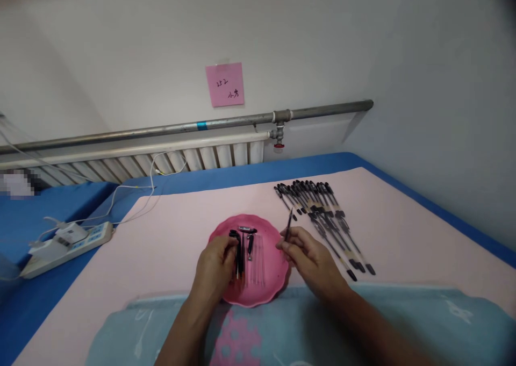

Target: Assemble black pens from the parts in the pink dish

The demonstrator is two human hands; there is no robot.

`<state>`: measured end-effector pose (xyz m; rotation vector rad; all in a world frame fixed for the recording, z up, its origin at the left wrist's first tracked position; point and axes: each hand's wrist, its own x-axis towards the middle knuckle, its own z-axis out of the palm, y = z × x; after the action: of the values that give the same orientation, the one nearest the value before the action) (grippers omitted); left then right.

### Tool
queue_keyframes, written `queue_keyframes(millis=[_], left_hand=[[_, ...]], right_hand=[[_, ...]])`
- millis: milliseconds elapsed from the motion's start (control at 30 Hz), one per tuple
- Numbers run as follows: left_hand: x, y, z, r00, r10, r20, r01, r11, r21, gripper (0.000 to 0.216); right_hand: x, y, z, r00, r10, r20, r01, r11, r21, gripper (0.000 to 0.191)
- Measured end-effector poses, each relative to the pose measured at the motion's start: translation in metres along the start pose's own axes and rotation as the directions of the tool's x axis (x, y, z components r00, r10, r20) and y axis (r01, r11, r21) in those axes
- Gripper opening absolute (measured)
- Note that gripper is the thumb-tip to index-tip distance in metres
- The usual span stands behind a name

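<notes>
A pink scalloped plate (269, 291) lies on the pink mat (173, 237) and holds black pen parts and clear pen barrels. My left hand (215, 266) reaches into the plate's left side, its fingers curled on a black pen part (237, 253). My right hand (310, 261) hovers at the plate's right edge and pinches a thin dark pen piece (288, 225) that points up and away. A row of several assembled black pens (322, 215) lies to the right of that hand.
A white power strip (66, 242) with plugs and cables sits at the left on the blue cover. A radiator and a metal pipe (181, 127) run along the back wall under a pink note (224, 84). A light blue towel (403, 323) covers the near edge.
</notes>
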<state>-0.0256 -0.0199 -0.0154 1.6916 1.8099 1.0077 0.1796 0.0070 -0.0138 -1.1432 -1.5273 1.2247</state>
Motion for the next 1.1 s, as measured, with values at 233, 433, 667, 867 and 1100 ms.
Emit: queue_keyframes(millis=[233,433,667,867,1100], left_hand=[[0.000,0.002,-0.003,1.000,-0.008,-0.017,0.009,1.000,0.022,0.022],[-0.001,0.003,-0.003,0.999,-0.036,-0.004,0.036,0.999,0.030,0.023],[0.002,-0.003,-0.030,0.978,-0.085,-0.191,0.099,0.993,0.065,0.021],[0.005,-0.012,-0.045,0.933,-0.180,-0.313,0.187,0.982,-0.008,0.023],[0.005,-0.009,-0.027,0.974,-0.021,-0.228,0.075,0.970,0.230,0.022]], right_hand=[[-0.002,-0.006,0.001,0.999,0.032,-0.025,-0.031,0.997,0.067,0.012],[-0.002,-0.014,0.002,0.994,0.099,-0.047,-0.089,0.981,0.172,0.016],[0.002,-0.008,-0.001,0.992,0.103,-0.071,-0.081,0.962,0.261,0.022],[0.004,-0.003,-0.002,0.992,0.104,-0.076,-0.080,0.959,0.274,0.024],[0.004,-0.005,-0.001,0.990,0.107,-0.095,-0.081,0.965,0.249,0.024]])
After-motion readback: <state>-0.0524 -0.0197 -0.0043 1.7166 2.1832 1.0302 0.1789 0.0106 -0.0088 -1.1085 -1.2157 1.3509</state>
